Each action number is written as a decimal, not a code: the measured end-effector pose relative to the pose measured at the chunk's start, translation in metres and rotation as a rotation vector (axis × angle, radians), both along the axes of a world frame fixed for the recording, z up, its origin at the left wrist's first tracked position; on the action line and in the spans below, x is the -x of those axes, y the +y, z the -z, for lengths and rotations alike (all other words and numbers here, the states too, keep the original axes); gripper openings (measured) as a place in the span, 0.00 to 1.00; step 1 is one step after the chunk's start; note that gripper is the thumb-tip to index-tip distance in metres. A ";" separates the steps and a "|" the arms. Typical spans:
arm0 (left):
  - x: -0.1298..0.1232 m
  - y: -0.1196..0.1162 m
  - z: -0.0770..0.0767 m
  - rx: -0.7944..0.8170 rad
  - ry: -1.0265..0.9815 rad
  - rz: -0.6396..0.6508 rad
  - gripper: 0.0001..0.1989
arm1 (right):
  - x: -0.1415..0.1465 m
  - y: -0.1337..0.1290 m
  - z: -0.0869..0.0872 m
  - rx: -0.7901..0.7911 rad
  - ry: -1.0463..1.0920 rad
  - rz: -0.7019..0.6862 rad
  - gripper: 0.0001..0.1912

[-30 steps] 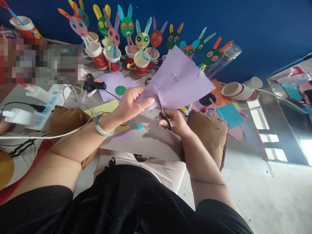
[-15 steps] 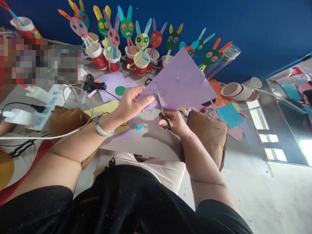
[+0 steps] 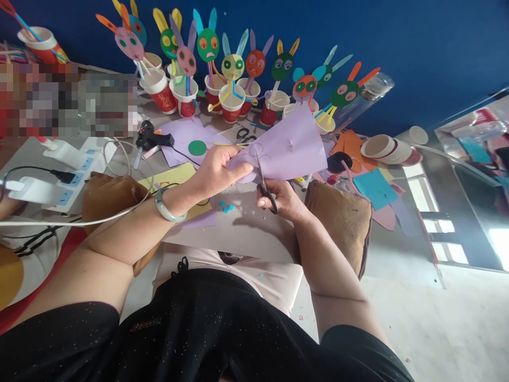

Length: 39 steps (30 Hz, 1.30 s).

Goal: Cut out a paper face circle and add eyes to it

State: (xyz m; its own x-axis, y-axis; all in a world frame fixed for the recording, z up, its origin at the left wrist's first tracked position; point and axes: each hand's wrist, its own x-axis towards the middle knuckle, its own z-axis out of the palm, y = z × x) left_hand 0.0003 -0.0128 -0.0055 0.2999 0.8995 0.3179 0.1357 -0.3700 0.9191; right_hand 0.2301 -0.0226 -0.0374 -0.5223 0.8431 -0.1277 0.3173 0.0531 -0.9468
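A purple sheet of paper [image 3: 296,143] is pinched at its left end by my left hand [image 3: 220,172], thumb on top. Circles are drawn in thin line on the sheet near that thumb. My right hand [image 3: 284,199] grips the black handles of a pair of scissors [image 3: 267,197], whose blades point up and lie at the paper between the drawn circles. The sheet's far side bends and tilts up over the table. Small blue paper scraps [image 3: 226,207] lie on the table below the hands.
Paper rabbit figures in red cups [image 3: 231,106] line the back. A glue gun [image 3: 153,139], a green circle [image 3: 197,148] and a power strip [image 3: 77,178] are at left. A brown cushion [image 3: 338,225], a blue sheet [image 3: 373,190] and stacked cups [image 3: 382,148] stand at right.
The purple sheet has swung down and curled, uncovering an orange rabbit face and cups behind it. Both hands have stayed nearly in place.
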 end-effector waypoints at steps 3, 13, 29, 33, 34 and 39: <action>0.000 -0.001 -0.001 0.009 0.011 -0.013 0.12 | 0.000 -0.001 0.000 -0.028 0.013 0.001 0.38; -0.001 -0.002 -0.003 -0.005 0.042 0.011 0.12 | 0.001 -0.002 -0.003 0.026 0.009 0.001 0.39; -0.001 -0.003 -0.002 -0.017 0.011 0.018 0.13 | 0.000 -0.004 -0.003 0.020 0.030 0.015 0.39; -0.002 -0.002 0.002 -0.014 -0.001 0.009 0.14 | -0.001 -0.003 -0.002 0.002 0.039 -0.010 0.39; -0.002 -0.002 0.003 -0.015 -0.001 0.007 0.14 | -0.001 -0.003 -0.002 -0.005 0.036 -0.012 0.39; -0.001 -0.002 0.004 -0.019 0.020 0.006 0.17 | 0.000 -0.003 -0.002 -0.012 0.020 -0.015 0.39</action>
State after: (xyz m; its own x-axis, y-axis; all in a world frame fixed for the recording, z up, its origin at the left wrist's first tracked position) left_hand 0.0016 -0.0146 -0.0100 0.3116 0.8917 0.3284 0.1522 -0.3880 0.9090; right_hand 0.2302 -0.0260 -0.0350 -0.5370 0.8369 -0.1064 0.2969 0.0694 -0.9524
